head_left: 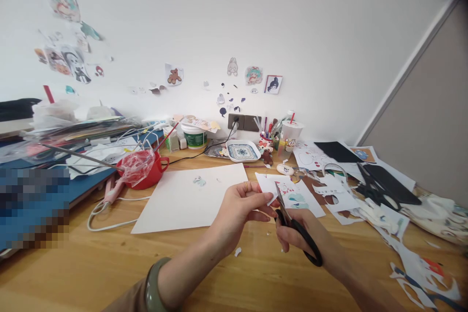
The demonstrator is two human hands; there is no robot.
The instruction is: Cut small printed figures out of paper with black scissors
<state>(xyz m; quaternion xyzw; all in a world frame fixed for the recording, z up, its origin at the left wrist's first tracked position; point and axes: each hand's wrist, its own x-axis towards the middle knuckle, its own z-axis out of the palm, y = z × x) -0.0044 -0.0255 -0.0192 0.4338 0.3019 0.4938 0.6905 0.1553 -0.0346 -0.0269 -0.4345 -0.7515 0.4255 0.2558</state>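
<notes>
Near the middle of the desk, my left hand (245, 207) pinches a small piece of white paper (266, 189) between thumb and fingers. My right hand (305, 234) is wrapped round black-handled scissors (306, 240), their blades pointing up beside the paper's right edge. Whether the blades touch the paper is hard to tell. Behind the scissors lies a sheet with red and teal drawings (305, 197). To the left rests a large white sheet (183, 200) with small coloured cut-outs (199, 181) on it.
A red mug (146, 170) with plastic stands at the left beside stacked papers. Behind are a patterned dish (243, 150), a pen holder (265, 142) and a plastic cup (288, 140). Paper scraps (409, 258) and another pair of scissors (373, 187) lie at the right.
</notes>
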